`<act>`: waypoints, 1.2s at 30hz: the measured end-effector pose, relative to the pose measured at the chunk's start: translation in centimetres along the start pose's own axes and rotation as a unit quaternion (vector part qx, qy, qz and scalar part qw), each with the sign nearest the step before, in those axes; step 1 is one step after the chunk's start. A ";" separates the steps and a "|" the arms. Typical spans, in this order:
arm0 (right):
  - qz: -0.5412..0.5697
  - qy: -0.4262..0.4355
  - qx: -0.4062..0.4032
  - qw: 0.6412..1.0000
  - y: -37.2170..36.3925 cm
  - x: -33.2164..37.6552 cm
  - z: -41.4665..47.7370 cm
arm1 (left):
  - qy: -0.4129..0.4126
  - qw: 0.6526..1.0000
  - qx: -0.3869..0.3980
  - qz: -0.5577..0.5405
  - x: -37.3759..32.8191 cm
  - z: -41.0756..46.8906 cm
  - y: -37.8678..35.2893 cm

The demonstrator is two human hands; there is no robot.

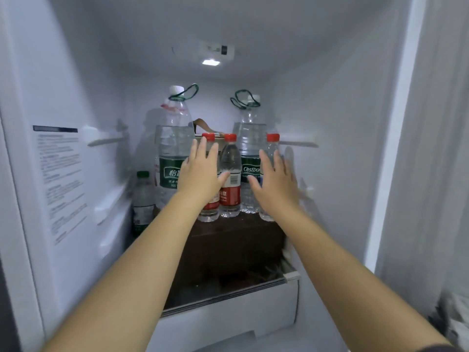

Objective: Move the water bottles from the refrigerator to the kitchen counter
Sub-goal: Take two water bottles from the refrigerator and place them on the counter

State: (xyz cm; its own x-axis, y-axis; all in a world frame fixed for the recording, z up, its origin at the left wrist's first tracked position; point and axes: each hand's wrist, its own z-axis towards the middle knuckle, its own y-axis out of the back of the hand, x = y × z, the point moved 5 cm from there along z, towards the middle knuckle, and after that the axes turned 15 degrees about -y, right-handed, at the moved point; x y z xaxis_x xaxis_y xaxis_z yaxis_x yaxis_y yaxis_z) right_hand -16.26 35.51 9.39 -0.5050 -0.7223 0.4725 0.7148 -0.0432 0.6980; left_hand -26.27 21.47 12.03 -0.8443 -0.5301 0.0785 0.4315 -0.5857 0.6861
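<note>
Inside the lit white refrigerator point(76, 72), the left hand point(200, 174) and right hand point(274, 184) are hovering spread-fingered, gripping nothing, before three red-capped bottles point(230, 174) standing on the dark shelf point(228, 250).

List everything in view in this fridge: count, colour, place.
small bottles: 3, clear with red caps, front row
large bottles: 2, clear with green labels, back row
green-capped bottle: 1, clear, far left
dark base: 1, brown, under the bottles
light: 1, white, ceiling
sticker: 1, white with print, left wall
left hand: 1, fingers straight, before the left small bottle
right hand: 1, fingers straight, before the right small bottle
</note>
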 end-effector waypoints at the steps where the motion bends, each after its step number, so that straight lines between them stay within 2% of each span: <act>1: -0.001 -0.001 -0.008 1.000 0.3 0.2 0.9 | 0.001 1.000 0.004 0.000 0.3 0.8 0.0; 10: 0.059 -0.008 -0.028 0.998 0.8 0.2 6.0 | 0.002 0.999 0.025 0.044 1.9 5.3 -0.3; 17: 0.098 0.000 -0.040 0.994 -0.5 0.3 7.3 | -0.003 0.999 -0.010 0.053 1.6 6.2 -0.7; 21: 0.126 0.037 -0.079 0.988 -0.4 0.2 6.8 | -0.012 0.996 -0.072 0.045 1.1 5.7 0.0; 24: 0.178 0.049 -0.090 0.979 -0.1 0.2 6.3 | 0.035 0.992 -0.123 -0.021 1.1 5.1 0.8; 29: 0.297 -0.065 -0.042 0.952 -0.2 -0.5 8.0 | 0.126 0.968 -0.165 -0.139 1.6 4.4 0.7; 32: 0.341 -0.099 -0.015 0.935 0.0 -0.7 8.1 | 0.139 0.946 -0.166 -0.243 1.8 4.1 0.4; 36: 0.382 -0.091 -0.010 0.920 0.9 -0.2 6.4 | 0.162 0.904 -0.195 -0.345 1.4 3.1 0.2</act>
State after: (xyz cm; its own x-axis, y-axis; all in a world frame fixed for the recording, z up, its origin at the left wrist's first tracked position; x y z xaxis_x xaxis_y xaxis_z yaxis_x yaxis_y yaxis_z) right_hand -18.64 40.09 13.34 0.0765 -0.4203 0.9042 0.9029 0.4140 0.1160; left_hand -28.35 22.55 14.53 -0.8455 -0.0707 -0.5293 -0.0296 -0.9835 0.1786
